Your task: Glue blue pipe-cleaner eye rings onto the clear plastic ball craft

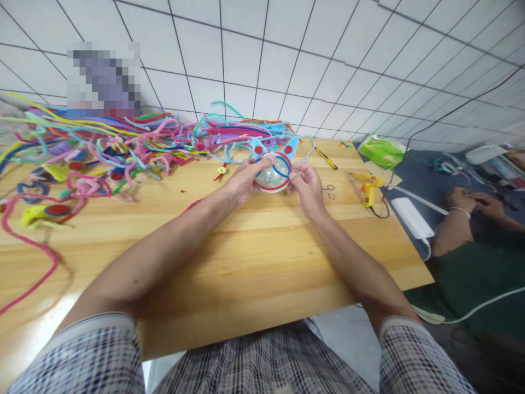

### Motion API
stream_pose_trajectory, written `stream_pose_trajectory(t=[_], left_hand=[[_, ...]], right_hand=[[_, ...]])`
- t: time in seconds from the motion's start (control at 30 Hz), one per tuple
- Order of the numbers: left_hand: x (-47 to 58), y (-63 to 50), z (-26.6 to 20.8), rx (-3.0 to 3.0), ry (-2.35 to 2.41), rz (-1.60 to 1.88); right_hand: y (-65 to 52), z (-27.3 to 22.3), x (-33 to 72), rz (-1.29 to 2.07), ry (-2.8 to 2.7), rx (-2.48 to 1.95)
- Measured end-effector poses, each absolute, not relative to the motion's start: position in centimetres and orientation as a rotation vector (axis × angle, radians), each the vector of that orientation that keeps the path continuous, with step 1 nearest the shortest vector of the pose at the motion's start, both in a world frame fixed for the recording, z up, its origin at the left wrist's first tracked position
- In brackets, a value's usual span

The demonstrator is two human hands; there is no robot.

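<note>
While both hands pinch the clear ball ornament [272,174] from either side above the wooden table [254,257], the left hand [246,178] closes its fingertips on the red and blue pipe-cleaner rim and the right hand [305,183] grips the opposite edge. The ornament sits just in front of the pipe-cleaner pile [123,145], with the yellow glue gun [368,187] and small scissors [328,191] to its right. A light, even pinch would likely keep the two pointed ears upright and the rings seated.
</note>
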State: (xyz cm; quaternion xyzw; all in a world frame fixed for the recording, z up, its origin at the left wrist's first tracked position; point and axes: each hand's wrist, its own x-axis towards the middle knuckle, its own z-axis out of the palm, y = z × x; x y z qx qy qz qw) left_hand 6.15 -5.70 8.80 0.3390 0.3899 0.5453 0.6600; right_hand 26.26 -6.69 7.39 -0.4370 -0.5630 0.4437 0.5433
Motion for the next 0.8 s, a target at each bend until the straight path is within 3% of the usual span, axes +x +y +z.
stream_pose_trajectory(t=[0.8], left_hand=[[5.97, -6.40, 9.80, 0.793, 0.900, 1.155]], right_hand=[[-6.79, 7.58, 26.33, 1.086, -1.334, -1.032]])
